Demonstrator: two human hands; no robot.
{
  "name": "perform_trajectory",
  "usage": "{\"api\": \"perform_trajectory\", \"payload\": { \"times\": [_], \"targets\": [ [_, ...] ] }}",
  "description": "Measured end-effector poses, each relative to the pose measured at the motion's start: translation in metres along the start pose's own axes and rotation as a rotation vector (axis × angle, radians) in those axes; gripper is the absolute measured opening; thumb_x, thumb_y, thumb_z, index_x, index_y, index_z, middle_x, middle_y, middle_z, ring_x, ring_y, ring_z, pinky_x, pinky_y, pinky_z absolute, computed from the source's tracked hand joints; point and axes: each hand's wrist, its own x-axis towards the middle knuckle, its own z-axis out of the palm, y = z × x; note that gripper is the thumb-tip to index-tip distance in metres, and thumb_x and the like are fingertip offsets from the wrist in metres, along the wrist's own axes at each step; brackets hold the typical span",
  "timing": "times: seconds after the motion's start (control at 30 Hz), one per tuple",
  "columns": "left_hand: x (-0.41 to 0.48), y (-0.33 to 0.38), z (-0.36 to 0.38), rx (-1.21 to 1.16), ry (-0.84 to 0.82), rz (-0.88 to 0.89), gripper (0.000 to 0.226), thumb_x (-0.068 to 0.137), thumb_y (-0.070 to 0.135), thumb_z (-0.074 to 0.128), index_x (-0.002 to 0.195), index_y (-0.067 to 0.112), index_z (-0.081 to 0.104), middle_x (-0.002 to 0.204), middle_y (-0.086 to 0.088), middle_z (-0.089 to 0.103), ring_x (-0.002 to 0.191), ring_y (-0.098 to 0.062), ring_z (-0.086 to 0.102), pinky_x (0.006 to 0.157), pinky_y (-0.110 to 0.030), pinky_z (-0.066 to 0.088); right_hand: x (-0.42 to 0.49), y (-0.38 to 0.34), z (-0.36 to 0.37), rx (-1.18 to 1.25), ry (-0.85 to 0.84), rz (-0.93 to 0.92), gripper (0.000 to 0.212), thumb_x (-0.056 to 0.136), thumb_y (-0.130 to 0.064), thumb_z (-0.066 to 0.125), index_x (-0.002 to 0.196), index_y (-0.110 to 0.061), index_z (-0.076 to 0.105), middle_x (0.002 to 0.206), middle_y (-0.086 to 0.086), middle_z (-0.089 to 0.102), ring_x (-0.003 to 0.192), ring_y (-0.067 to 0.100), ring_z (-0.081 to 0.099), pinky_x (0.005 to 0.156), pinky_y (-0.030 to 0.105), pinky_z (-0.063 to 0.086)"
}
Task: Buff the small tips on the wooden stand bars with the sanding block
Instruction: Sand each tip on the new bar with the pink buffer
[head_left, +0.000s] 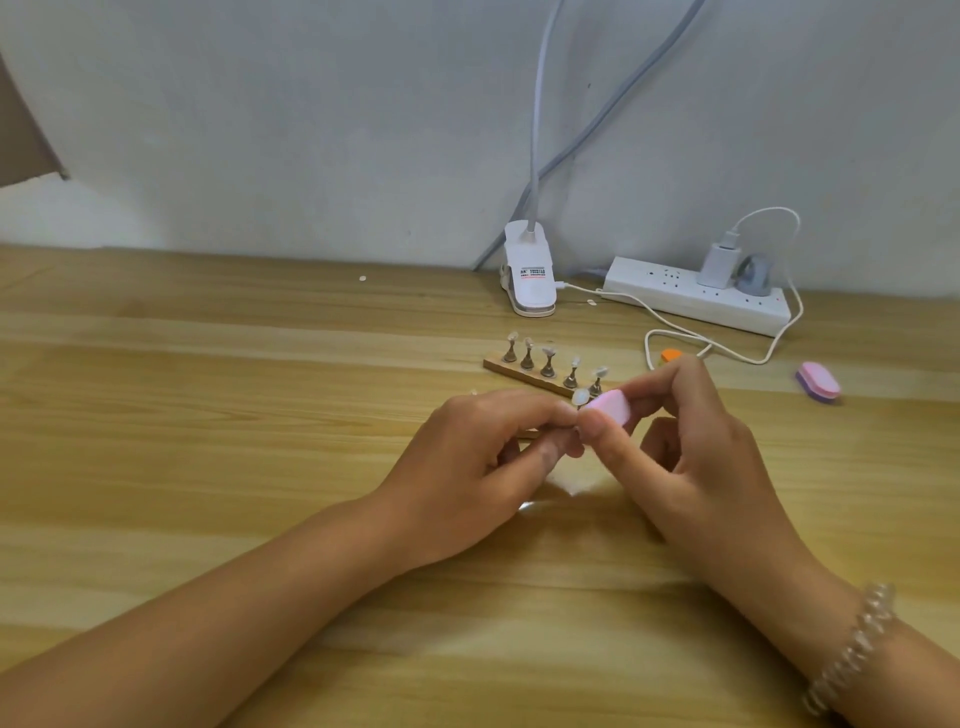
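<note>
- A pale wood-grain tabletop (208, 389) fills the view, with both of the person's forearms reaching in from the lower edge.
- The left hand (483, 457) is at centre, its fingers curled and pinching one small tip by its base. The stem below is hidden by the fingertips.
- The right hand (691, 457) is just beside it, pinching the sanding block between thumb and fingers.
- A wooden stand bar (530, 376) lies on the tabletop just behind the hands. Five upright pegs stand on it, each topped with a clear tip.
- The sanding block (608, 404) is pink with rounded ends, and one end touches the held tip. It looks light and slightly spongy, so a grip on its long sides should give good control.
- The small tip (579, 397) is pale and translucent and sits between the two hands. It is likely thin, smooth plastic that is easy to flick away, so it is best steadied low at its base and buffed with light strokes.
</note>
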Motion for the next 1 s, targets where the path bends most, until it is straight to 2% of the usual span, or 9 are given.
{"api": "perform_trajectory", "payload": {
  "times": [0.13, 0.2, 0.33, 0.5, 0.67, 0.73, 0.83, 0.93, 1.0],
  "targets": [
    [0.0, 0.001, -0.003, 0.02, -0.033, -0.003, 0.023, 0.091, 0.01, 0.058, 0.108, 0.015, 0.074, 0.09, 0.012, 0.071, 0.075, -0.007, 0.063, 0.06, -0.027, 0.046, -0.01, -0.007, 0.005, -0.127, -0.083, -0.186, 0.042, 0.078, -0.062, 0.061, 0.1, -0.03, 0.044, 0.081, -0.009, 0.057, 0.05, 0.017, 0.051, 0.045, 0.029, 0.04],
    [0.001, 0.0, -0.002, 0.017, -0.026, -0.013, 0.021, 0.094, 0.007, 0.06, 0.108, 0.014, 0.074, 0.09, 0.012, 0.07, 0.072, -0.005, 0.063, 0.06, -0.025, 0.045, -0.008, -0.006, 0.004, -0.089, -0.069, -0.136, 0.042, 0.077, -0.063, 0.061, 0.098, -0.031, 0.044, 0.08, -0.007, 0.058, 0.05, 0.019, 0.051, 0.046, 0.031, 0.04],
    [0.0, 0.001, -0.001, 0.008, -0.01, -0.009, 0.015, 0.096, 0.007, 0.06, 0.103, 0.012, 0.072, 0.08, 0.021, 0.061, 0.06, 0.009, 0.055, 0.057, -0.013, 0.038, -0.001, -0.001, 0.001, -0.023, 0.003, -0.008, 0.039, 0.076, -0.062, 0.062, 0.095, -0.031, 0.046, 0.087, -0.016, 0.061, 0.052, 0.02, 0.053, 0.051, 0.029, 0.037],
    [0.001, 0.001, -0.002, 0.034, -0.053, -0.008, 0.021, 0.093, 0.012, 0.057, 0.107, 0.014, 0.073, 0.085, 0.011, 0.068, 0.068, -0.003, 0.058, 0.059, -0.023, 0.042, -0.009, -0.007, 0.005, -0.076, -0.095, -0.144, 0.04, 0.078, -0.06, 0.063, 0.098, -0.031, 0.045, 0.081, -0.007, 0.059, 0.05, 0.019, 0.052, 0.046, 0.032, 0.041],
    [0.0, 0.002, -0.001, -0.005, -0.014, -0.017, 0.014, 0.097, 0.006, 0.059, 0.099, 0.012, 0.071, 0.077, 0.02, 0.062, 0.057, 0.009, 0.056, 0.057, -0.012, 0.038, 0.001, -0.001, 0.0, 0.02, -0.001, 0.014, 0.041, 0.076, -0.062, 0.061, 0.097, -0.027, 0.052, 0.091, -0.016, 0.063, 0.05, 0.019, 0.05, 0.052, 0.027, 0.036],
    [0.0, 0.002, -0.002, 0.004, -0.03, -0.026, 0.015, 0.096, 0.012, 0.058, 0.102, 0.014, 0.072, 0.074, 0.017, 0.061, 0.057, 0.002, 0.055, 0.058, -0.018, 0.038, -0.003, -0.003, 0.002, -0.038, -0.011, -0.06, 0.037, 0.082, -0.059, 0.064, 0.098, -0.028, 0.05, 0.09, -0.014, 0.061, 0.051, 0.019, 0.051, 0.05, 0.027, 0.036],
    [0.0, 0.001, -0.002, 0.03, -0.067, -0.035, 0.024, 0.091, 0.014, 0.056, 0.108, 0.017, 0.073, 0.077, 0.013, 0.064, 0.063, -0.006, 0.056, 0.061, -0.025, 0.039, -0.009, -0.007, 0.004, -0.088, -0.082, -0.162, 0.038, 0.078, -0.057, 0.065, 0.098, -0.03, 0.047, 0.082, -0.008, 0.057, 0.05, 0.018, 0.051, 0.046, 0.027, 0.04],
    [0.0, 0.0, -0.002, 0.021, -0.037, -0.032, 0.018, 0.095, 0.009, 0.059, 0.105, 0.015, 0.072, 0.075, 0.017, 0.062, 0.058, 0.004, 0.054, 0.058, -0.02, 0.039, -0.003, -0.005, 0.002, 0.003, -0.043, -0.052, 0.04, 0.079, -0.057, 0.073, 0.095, -0.027, 0.05, 0.087, -0.01, 0.061, 0.049, 0.018, 0.049, 0.048, 0.022, 0.037],
    [0.0, 0.001, -0.001, -0.017, -0.009, -0.02, 0.014, 0.097, 0.01, 0.058, 0.1, 0.012, 0.072, 0.077, 0.021, 0.063, 0.056, 0.011, 0.055, 0.057, -0.012, 0.037, 0.002, -0.003, -0.001, 0.074, 0.005, 0.054, 0.042, 0.074, -0.059, 0.067, 0.095, -0.025, 0.053, 0.089, -0.011, 0.065, 0.048, 0.013, 0.047, 0.049, 0.022, 0.037]
  ]
}}
